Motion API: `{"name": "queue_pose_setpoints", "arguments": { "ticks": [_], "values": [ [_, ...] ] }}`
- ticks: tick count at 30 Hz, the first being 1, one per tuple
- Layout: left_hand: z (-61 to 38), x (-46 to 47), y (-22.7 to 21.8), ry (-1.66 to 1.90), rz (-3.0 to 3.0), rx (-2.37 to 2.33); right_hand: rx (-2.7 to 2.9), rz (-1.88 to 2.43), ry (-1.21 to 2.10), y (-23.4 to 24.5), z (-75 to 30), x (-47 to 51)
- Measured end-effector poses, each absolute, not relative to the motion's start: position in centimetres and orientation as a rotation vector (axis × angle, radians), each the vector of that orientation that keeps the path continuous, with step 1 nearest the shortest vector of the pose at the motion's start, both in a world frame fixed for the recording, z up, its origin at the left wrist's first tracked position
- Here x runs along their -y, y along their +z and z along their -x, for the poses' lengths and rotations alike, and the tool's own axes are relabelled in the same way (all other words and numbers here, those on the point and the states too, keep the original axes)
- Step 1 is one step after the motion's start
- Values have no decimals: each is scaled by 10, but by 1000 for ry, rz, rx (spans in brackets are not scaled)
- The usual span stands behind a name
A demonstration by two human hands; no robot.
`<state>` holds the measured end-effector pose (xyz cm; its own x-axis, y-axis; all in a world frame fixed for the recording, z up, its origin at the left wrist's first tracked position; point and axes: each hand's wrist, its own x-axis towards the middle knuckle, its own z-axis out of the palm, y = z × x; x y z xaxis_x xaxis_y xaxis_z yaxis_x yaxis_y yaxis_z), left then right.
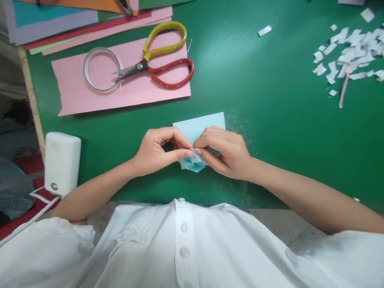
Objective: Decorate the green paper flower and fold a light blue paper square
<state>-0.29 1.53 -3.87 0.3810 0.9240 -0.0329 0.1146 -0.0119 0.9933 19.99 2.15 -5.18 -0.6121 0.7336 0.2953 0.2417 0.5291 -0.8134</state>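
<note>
A light blue sheet of paper (199, 124) lies near the table's front edge, its lower part folded into small flaps. My left hand (160, 150) pinches a folded bit of this paper between thumb and forefinger. From the other side my right hand (226, 152) grips the same fold, and the fingertips of both hands meet there. The near flaps show a deeper blue inside. My fingers cover part of the folds, so their full shape is hidden.
Yellow-and-red-handled scissors (139, 66) and a pale paper ring (87, 72) rest on a pink sheet (72, 100). Coloured papers (60, 30) are stacked at the back left. A white power bank (62, 162) with a cable stands left. White paper scraps (357, 56) lie back right.
</note>
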Motion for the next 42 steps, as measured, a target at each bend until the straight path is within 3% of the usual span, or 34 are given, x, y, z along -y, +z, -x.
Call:
{"name": "queue_pose_setpoints", "arguments": {
  "ticks": [23,33,42],
  "values": [
    [3,-15,-37,829,-1429,-1075,2051,974,1092,-44,-201,-20],
    [3,-17,-36,716,-1857,-1044,2037,944,1070,-46,-201,-21],
    [2,-15,-36,741,-1806,-1088,2057,976,1090,-41,-200,-20]
  ]
}}
